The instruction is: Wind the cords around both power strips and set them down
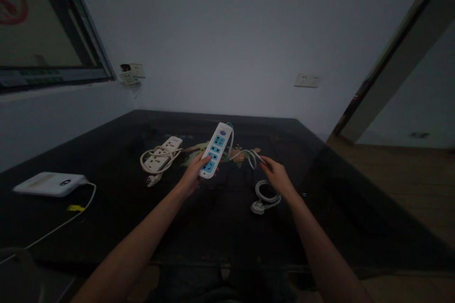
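Both forearms reach forward over a dark table [106,208]. The left hand [194,175] grips the near end of a white and blue power strip [215,150], tilted up above the table. The right hand [277,176] pinches its white cord [249,155], whose coil and plug [265,196] lie below. A second, cream power strip [161,157] lies beyond the left hand. Pale walls with sockets [307,80] surround the dim room.

hands [194,175]: bare, no gloves | forearms: bare, no sleeves | wrists: nothing worn
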Available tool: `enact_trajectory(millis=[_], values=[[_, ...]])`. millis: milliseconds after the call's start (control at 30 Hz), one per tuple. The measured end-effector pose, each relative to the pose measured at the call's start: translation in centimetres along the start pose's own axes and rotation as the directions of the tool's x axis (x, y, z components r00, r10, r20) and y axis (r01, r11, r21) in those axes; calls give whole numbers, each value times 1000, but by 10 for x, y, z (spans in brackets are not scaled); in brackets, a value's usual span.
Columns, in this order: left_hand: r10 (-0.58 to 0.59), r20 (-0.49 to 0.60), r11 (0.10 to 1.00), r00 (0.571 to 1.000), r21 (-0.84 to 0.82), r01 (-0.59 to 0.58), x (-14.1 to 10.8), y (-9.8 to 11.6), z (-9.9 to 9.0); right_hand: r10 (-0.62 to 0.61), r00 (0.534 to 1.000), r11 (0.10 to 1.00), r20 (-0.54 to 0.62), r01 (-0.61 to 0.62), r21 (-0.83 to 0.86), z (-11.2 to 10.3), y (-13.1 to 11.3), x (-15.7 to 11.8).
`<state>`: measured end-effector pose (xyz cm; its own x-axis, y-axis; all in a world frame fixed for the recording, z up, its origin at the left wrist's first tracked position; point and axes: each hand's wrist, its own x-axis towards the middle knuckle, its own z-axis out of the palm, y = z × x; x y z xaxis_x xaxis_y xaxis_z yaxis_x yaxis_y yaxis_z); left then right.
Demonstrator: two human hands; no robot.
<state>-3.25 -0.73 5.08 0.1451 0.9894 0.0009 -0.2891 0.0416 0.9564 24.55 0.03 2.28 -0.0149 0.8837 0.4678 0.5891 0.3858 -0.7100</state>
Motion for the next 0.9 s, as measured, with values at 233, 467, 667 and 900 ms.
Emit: enact_trajectory(millis=[233, 467, 667, 900], values=[[-10, 12, 999, 1000, 33, 10, -4, 2, 4, -7, 999, 997, 31, 9, -76, -2, 7, 0], [-1, 55, 1000, 999, 28, -1, -4, 1, 5, 20, 1000, 992, 3, -20, -125, -1, 20, 1], [15, 4, 1000, 1000, 7, -16, -3, 1, 3, 3, 996, 986, -89, -18, -168, -14, 16, 3], [32, -25, 999, 999, -32, -33, -2, -2, 2, 3, 1000, 989, -15, -5, -144, -27, -5, 4]])
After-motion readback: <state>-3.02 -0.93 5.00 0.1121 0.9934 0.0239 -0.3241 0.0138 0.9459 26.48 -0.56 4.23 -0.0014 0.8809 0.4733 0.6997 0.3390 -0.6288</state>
